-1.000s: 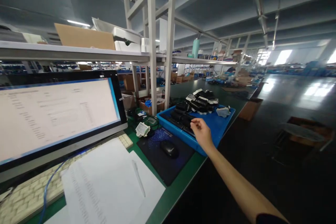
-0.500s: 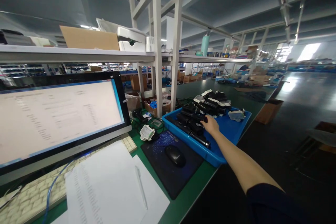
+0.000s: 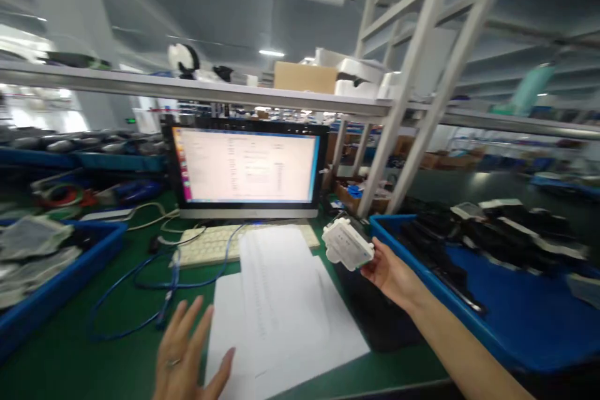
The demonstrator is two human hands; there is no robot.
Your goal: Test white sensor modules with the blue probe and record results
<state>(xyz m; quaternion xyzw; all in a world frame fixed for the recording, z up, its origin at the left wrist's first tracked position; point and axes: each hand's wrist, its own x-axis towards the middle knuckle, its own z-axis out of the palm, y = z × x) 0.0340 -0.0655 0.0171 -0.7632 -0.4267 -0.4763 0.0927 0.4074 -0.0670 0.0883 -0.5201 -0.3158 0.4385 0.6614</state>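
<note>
The white box [image 3: 347,244] is in my right hand [image 3: 389,270], at the near right of the keyboard [image 3: 201,246], tilted with its printed face turned toward me. My grip is clamped on its right end, thumb and fingers closing on that edge, so the rest of the box reaches out to the left of my knuckles. Its long axis slopes from upper left down to lower right, roughly in line with my forearm. The left hand [image 3: 184,356] is well apart from it, lower and to the left; that grip is spread and holds nothing, with the thumb over the edge of the papers [image 3: 285,306]. I cannot tell whether it touches the bench [image 3: 134,365]. Just beyond my right wrist is a blue tray [image 3: 513,325] with dark parts in it; the monitor [image 3: 248,169] stands behind the keyboard.
</note>
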